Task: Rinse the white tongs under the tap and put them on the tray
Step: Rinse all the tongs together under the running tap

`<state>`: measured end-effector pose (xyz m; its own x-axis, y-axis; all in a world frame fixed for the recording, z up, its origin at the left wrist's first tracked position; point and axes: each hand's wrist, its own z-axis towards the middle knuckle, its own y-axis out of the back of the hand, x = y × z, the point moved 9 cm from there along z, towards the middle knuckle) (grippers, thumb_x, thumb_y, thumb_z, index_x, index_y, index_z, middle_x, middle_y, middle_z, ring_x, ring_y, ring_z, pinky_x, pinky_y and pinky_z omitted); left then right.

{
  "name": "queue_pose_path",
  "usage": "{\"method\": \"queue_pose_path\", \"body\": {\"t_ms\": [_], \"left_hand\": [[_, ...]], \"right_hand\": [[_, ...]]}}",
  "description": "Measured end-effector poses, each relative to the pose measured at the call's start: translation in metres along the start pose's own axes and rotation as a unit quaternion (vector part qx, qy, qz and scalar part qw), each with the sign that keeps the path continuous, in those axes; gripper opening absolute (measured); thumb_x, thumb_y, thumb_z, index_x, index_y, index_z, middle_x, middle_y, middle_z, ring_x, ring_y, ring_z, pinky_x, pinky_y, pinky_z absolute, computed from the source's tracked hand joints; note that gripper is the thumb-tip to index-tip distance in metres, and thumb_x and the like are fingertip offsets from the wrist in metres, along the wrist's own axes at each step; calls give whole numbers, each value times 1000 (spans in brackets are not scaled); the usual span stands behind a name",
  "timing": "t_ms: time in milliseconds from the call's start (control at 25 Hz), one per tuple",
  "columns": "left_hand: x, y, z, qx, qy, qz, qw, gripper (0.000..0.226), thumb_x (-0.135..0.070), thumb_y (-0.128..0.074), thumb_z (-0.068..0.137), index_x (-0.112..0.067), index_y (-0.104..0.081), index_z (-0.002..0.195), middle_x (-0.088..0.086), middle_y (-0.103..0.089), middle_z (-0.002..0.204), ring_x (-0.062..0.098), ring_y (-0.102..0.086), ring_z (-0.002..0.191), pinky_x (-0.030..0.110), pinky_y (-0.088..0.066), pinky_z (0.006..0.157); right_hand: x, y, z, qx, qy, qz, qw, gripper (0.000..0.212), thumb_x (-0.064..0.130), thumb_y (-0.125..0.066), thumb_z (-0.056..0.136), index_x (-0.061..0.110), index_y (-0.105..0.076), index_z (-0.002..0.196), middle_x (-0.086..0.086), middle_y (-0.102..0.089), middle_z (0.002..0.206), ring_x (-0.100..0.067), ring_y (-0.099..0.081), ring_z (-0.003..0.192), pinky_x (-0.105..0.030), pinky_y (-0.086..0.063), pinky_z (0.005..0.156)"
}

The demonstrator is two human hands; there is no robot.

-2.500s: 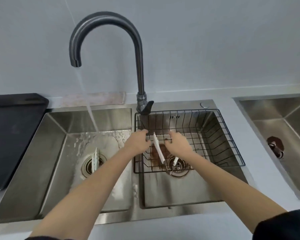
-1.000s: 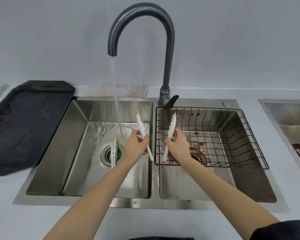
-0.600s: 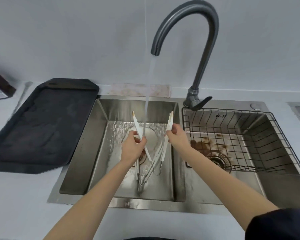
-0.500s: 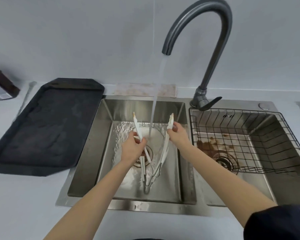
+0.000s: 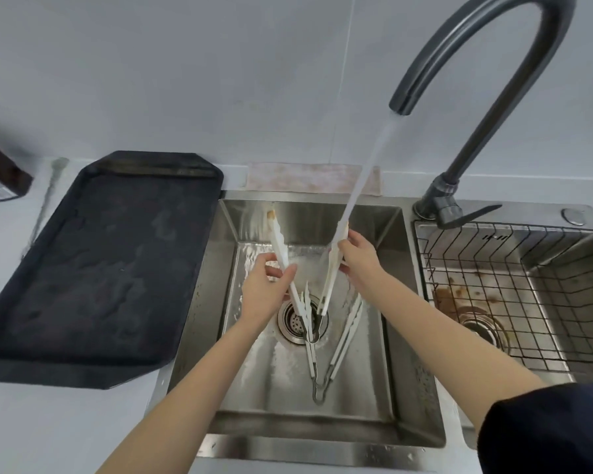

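I hold a pair of white tongs (image 5: 330,278) spread in a V over the left sink basin (image 5: 396,336), hinge end down above the drain (image 5: 295,323). My left hand (image 5: 264,292) pinches the left arm of the tongs and my right hand (image 5: 356,261) pinches the right arm. Water runs from the dark tap (image 5: 473,63) onto the tip of the right arm. A second pair of white tongs (image 5: 339,343) lies on the basin floor. The black tray (image 5: 93,261) sits on the counter left of the sink.
A black wire basket (image 5: 514,289) sits in the right basin, with brown stains beneath it. A pinkish cloth (image 5: 308,176) lies behind the sink. A dark box (image 5: 0,172) stands at the far left edge of the counter.
Both hands lifted the tongs out of the wire basket in the right basin and carried them left. They now hold them spread apart under the running water.
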<state>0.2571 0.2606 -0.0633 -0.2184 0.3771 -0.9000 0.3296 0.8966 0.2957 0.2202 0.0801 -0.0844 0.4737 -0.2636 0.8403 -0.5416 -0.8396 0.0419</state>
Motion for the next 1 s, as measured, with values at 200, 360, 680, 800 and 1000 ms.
{"method": "queue_pose_path", "body": {"t_ms": [200, 360, 680, 800, 1000], "left_hand": [[9, 0, 13, -4, 9, -8, 1000, 30, -29, -61, 86, -18, -48, 111, 5, -57, 80, 18, -63, 66, 30, -58, 65], [29, -10, 11, 16, 69, -62, 996, 34, -25, -57, 89, -9, -47, 118, 5, -59, 80, 22, -67, 71, 24, -59, 60], [33, -43, -4, 94, 168, -185, 964, 11, -20, -47, 95, -12, -53, 100, 4, -64, 70, 6, -67, 46, 20, -59, 54], [29, -50, -5, 110, 169, -191, 961, 12, -18, -45, 96, -10, -54, 99, 7, -62, 76, 8, -68, 46, 21, -59, 54], [27, -62, -4, 130, 191, -192, 954, 18, -17, -42, 97, -3, -53, 98, 11, -63, 79, 10, -68, 46, 22, -58, 49]], "right_hand": [[-4, -7, 15, -6, -37, 6, 999, 38, 9, -37, 97, 5, -45, 134, -6, -54, 88, -20, -52, 77, -39, -50, 83], [0, -10, 17, 7, -53, 79, 995, 33, 18, -44, 97, 7, -46, 128, -3, -51, 76, -14, -52, 66, -27, -46, 65], [19, -15, 3, 35, -73, 103, 991, 33, 48, -51, 89, 21, -48, 70, 7, -38, 40, -6, -34, 32, -17, -31, 30], [26, -10, -5, 10, -80, 143, 986, 43, 47, -41, 94, 16, -50, 65, 5, -42, 38, -6, -37, 30, -15, -31, 28], [37, -15, -19, 77, -52, 199, 976, 28, 22, -32, 100, 12, -52, 84, -1, -45, 65, -10, -42, 51, -16, -37, 37]]}}
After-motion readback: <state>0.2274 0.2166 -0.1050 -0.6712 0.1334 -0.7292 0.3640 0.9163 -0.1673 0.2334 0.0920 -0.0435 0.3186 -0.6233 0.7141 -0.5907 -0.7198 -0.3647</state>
